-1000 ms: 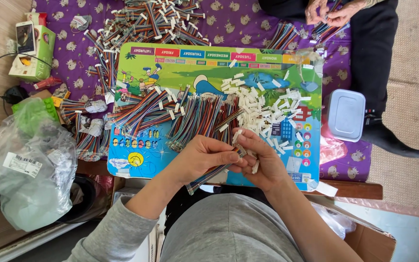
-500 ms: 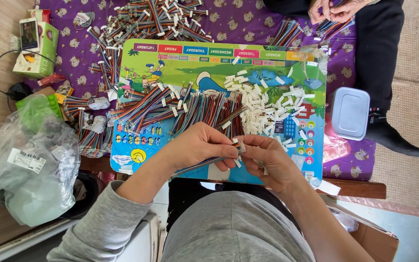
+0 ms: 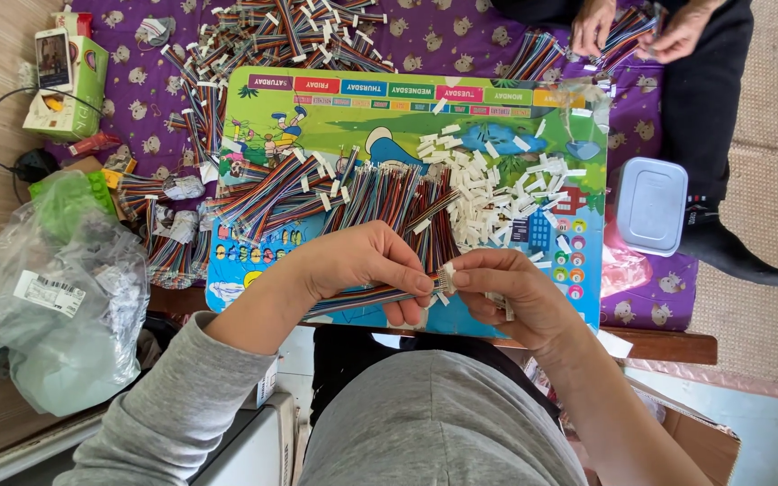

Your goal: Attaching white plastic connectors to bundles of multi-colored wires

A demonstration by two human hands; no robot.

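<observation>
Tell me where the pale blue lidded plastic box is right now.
In the head view, the pale blue box sits on the purple cloth at the right, just beyond the colourful board's right edge, beside another person's dark-trousered leg.

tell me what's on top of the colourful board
On the board lie bundles of striped ribbon cables and a heap of small white connectors. Both hide much of its printed picture, and the hands cover its near edge.

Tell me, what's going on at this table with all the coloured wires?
A person in a grey top pinches a multicoloured ribbon cable in the left hand, while the right hand holds a small white connector at its end. Loose cables and white connectors lie heaped on a colourful picture board. Across the table, another person's hands work on more cables.
</observation>
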